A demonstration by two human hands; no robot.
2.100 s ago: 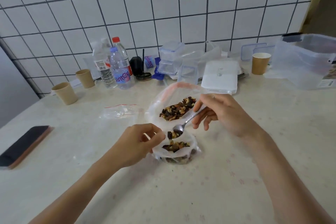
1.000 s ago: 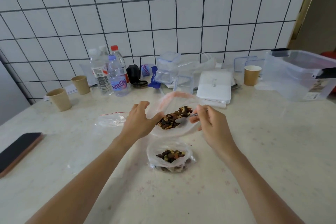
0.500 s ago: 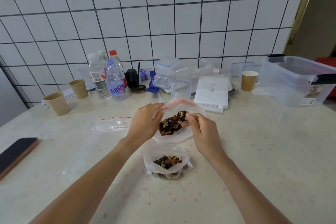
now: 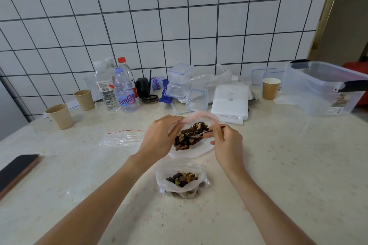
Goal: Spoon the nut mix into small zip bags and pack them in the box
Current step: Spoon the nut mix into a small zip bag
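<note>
A large clear bag of nut mix [image 4: 190, 136] lies in the middle of the table. My left hand [image 4: 159, 137] grips its rim on the left and holds the mouth apart. My right hand [image 4: 225, 143] holds a metal spoon [image 4: 199, 135] whose bowl is down in the nuts. Nearer to me stands a small zip bag [image 4: 182, 180], mouth open and partly filled with nut mix, with neither hand on it. An empty small zip bag [image 4: 122, 137] with a red strip lies flat to the left. The clear plastic box [image 4: 322, 87] stands at the far right.
Along the tiled wall stand water bottles [image 4: 119, 89], two paper cups [image 4: 59, 116] at the left, small clear containers [image 4: 180, 81], a white flat box [image 4: 231, 101] and another paper cup [image 4: 270, 88]. A dark phone [image 4: 18, 170] lies at the left table edge.
My left hand let go of the small zip bag and took hold of the big bag's rim. The spoon went from above the small bag back into the nuts in the big bag.
</note>
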